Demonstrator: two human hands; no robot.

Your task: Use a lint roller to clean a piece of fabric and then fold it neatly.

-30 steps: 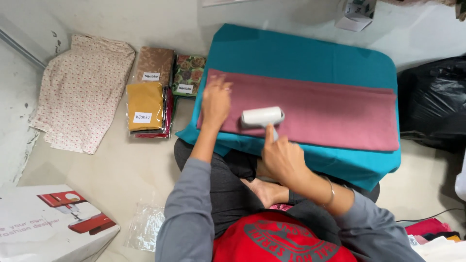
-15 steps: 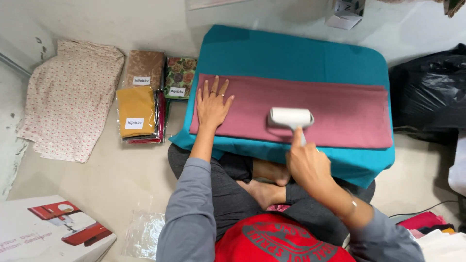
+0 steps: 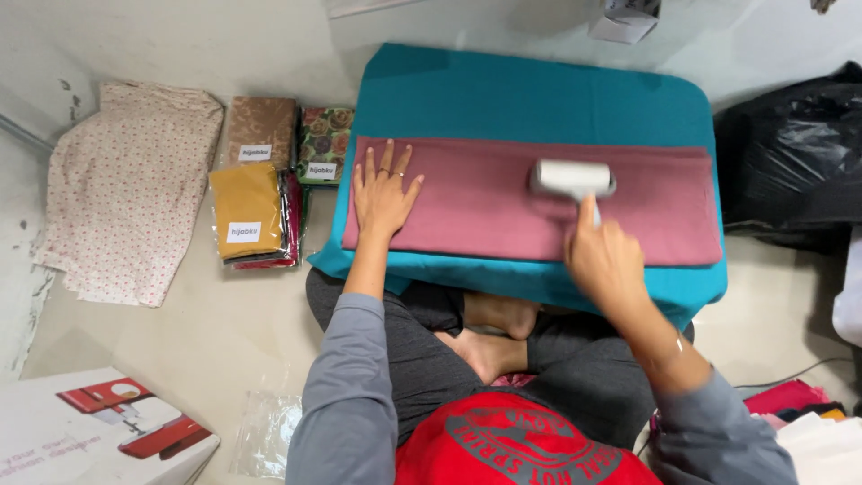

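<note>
Head view, left hand flat, right hand gripping roller

floor: pale, smooth | wall: white, scuffed | light: soft, even

Before you sits a low board covered in teal cloth, resting on the pale tiled floor. A long folded mauve fabric strip lies flat across it. On the floor lie a floral cream cloth and wrapped fabric packets.
</note>
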